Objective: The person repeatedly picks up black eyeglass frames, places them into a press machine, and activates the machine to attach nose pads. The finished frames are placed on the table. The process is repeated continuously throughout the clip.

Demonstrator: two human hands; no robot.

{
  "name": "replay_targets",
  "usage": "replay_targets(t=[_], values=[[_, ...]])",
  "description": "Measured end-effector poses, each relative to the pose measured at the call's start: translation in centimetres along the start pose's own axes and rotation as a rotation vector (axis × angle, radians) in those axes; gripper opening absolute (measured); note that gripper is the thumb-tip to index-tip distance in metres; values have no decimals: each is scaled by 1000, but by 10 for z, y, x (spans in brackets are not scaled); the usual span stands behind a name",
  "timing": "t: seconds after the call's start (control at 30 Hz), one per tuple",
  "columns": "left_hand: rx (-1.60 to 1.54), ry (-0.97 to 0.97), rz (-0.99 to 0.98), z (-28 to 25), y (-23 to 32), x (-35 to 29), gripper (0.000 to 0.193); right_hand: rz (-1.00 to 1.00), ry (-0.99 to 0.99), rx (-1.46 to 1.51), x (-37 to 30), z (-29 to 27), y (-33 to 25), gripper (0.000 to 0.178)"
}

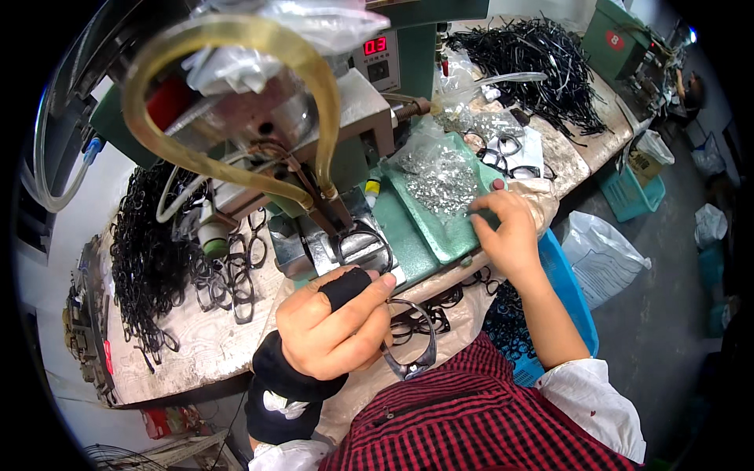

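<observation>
My left hand [334, 326], with a black sleeve on one finger, is closed round a dark eyeglass frame [433, 336]. One rim of the frame rests on the metal block under the head of a bench machine [334, 212]. The other rim hangs out towards me beside my fingers. My right hand [506, 235] reaches over the near right edge of a green tray [452, 253], its fingers apart. Its fingertips are at a heap of small silvery metal parts [440, 184] on clear plastic in the tray. Whether they touch a part, I cannot tell.
A thick yellowish hose [330, 86] loops over the machine. Black frames [145, 259] are piled on the left bench; thin black strips [534, 67] lie at back right. Several frames [510, 149] lie beyond the tray. A blue basket [577, 302] of dark pieces stands below my right arm.
</observation>
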State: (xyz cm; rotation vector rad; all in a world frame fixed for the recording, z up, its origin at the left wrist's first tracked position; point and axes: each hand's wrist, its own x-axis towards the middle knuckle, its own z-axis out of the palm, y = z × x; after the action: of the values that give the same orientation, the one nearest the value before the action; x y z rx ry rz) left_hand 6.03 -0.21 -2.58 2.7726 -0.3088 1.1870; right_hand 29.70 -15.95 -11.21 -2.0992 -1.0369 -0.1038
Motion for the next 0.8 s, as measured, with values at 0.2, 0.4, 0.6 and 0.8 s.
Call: replay_targets(t=[0.2, 0.4, 0.6, 0.8], values=[[-128, 67, -137, 6, 16, -33, 30, -44, -8, -204, 5, 2, -11, 13], [323, 385, -458, -32, 36, -91, 32, -119, 50, -279, 4, 20, -2, 8], [515, 375, -845, -85, -40, -94, 18, -73, 101, 112, 11, 27, -16, 13], [588, -254, -1113, -35, -113, -160, 22, -27, 74, 154, 8, 32, -13, 15]])
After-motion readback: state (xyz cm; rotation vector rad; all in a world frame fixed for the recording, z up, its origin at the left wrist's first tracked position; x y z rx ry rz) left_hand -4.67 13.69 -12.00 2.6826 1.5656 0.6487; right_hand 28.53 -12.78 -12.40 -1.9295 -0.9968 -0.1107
